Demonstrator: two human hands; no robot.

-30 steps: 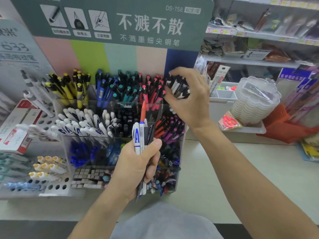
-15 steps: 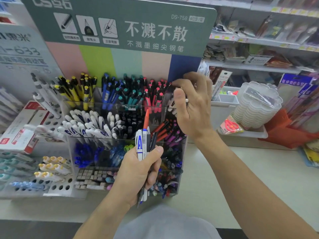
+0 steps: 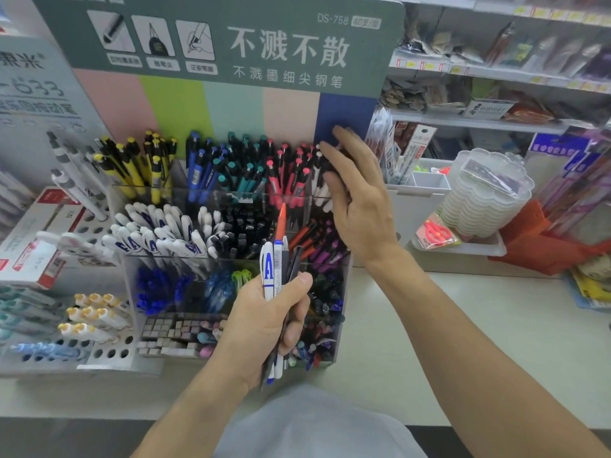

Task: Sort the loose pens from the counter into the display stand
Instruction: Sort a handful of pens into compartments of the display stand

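A clear tiered display stand (image 3: pixel 344 269) on the counter holds pens sorted by colour in compartments. My left hand (image 3: pixel 264 322) grips a bundle of loose pens (image 3: pixel 276 259) upright in front of the stand: a white one marked with a blue A, an orange-tipped one and dark ones. My right hand (image 3: pixel 357 196) is raised at the stand's top right compartment, fingers straight and spread, its palm against the black-and-white pens (image 3: pixel 319 180) there. It holds nothing that I can see.
A white pen rack with round holes (image 3: pixel 99 353) stands left of the stand, boxes behind it. To the right are a stack of clear plastic trays (image 3: pixel 479 200), an orange holder (image 3: pixel 542 249) and shop shelves (image 3: pixel 496 123). Pale counter top (image 3: pixel 463 342) stretches right.
My right hand, earlier curled around black-and-white pens at the top right compartment, has opened and its fingers have straightened. My left hand stays in place with its bundle.
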